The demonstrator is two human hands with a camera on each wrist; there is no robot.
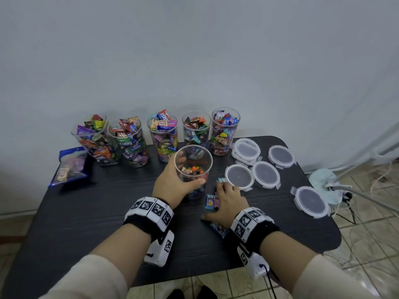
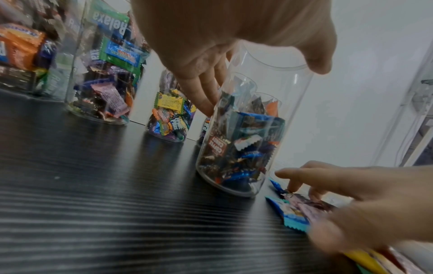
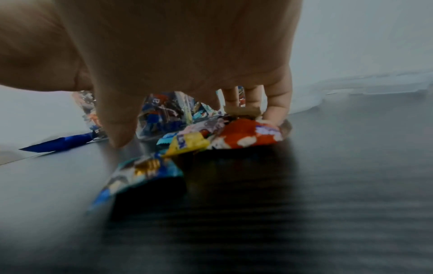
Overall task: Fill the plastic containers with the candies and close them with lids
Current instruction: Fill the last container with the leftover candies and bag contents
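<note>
My left hand point(image 1: 173, 183) grips a clear plastic container point(image 1: 193, 169) standing mid-table, thumb in front and fingers behind; the left wrist view shows the container point(image 2: 243, 140) about half full of wrapped candies. Just right of it my right hand point(image 1: 227, 199) lies spread over a small heap of loose candies point(image 1: 210, 201). In the right wrist view its fingertips point(image 3: 276, 113) rest on a red-wrapped candy point(image 3: 243, 138) and the thumb touches the table beside a blue candy point(image 3: 140, 178). Nothing is pinched.
Several full candy containers point(image 1: 164, 137) line the back of the black table point(image 1: 86, 212). Several clear lids point(image 1: 266, 174) lie at the right, the nearest lid point(image 1: 238, 175) just beyond my right fingers. A blue candy bag point(image 1: 69, 167) lies at the left edge.
</note>
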